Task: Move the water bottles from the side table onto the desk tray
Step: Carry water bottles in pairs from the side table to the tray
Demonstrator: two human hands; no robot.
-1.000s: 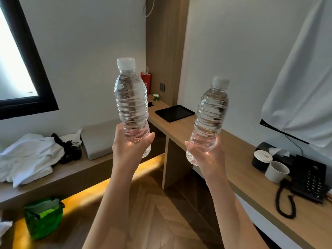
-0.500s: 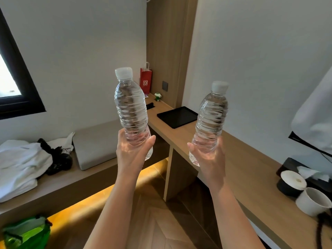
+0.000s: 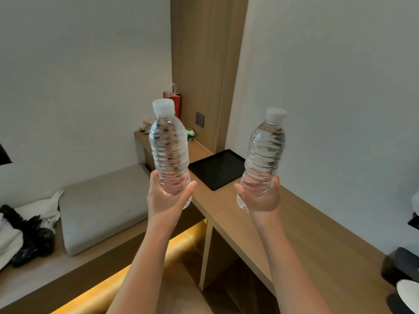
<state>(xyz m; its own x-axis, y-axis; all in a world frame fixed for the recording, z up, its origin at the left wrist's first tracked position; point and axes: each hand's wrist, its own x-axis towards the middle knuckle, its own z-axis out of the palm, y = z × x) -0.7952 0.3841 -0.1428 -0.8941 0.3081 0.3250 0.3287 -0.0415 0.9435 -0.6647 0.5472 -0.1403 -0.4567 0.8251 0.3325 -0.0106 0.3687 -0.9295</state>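
Nearest to us, two bare forearms rise from the bottom edge. The left hand [image 3: 167, 200] curls its fingers and thumb round the lower part of the left bottle [image 3: 169, 150]. The right hand [image 3: 260, 198] grips the right bottle [image 3: 265, 150] the same way, low on its body. Both bottles are clear, ribbed and full, with white caps. We see them held in the air: the left one upright, the right one leaning a little to the right. We can read no label or writing on either.

We take the black tray [image 3: 217, 168] as our mark. It lies flat on the wooden desk [image 3: 306, 223]. The left bottle hangs in front of the tray's left corner and the right bottle in front of its right edge, both above it and not touching it. Below and left of the tray, a grey cushion [image 3: 102, 205] rests on a low bench [image 3: 34, 279], and further left lie white cloth and a dark bundle [image 3: 29, 234]. Well to the right of the tray, at the frame's corner, a white cup [image 3: 408, 295] is half cut off.

Beyond the tray, a small green and white object [image 3: 190, 133] sits on the desk, a dark switch plate [image 3: 199, 119] is set in the wood panel, and a red paper bag [image 3: 175, 100] stands partly behind the left bottle's cap. Any print on the bag is hidden from us.
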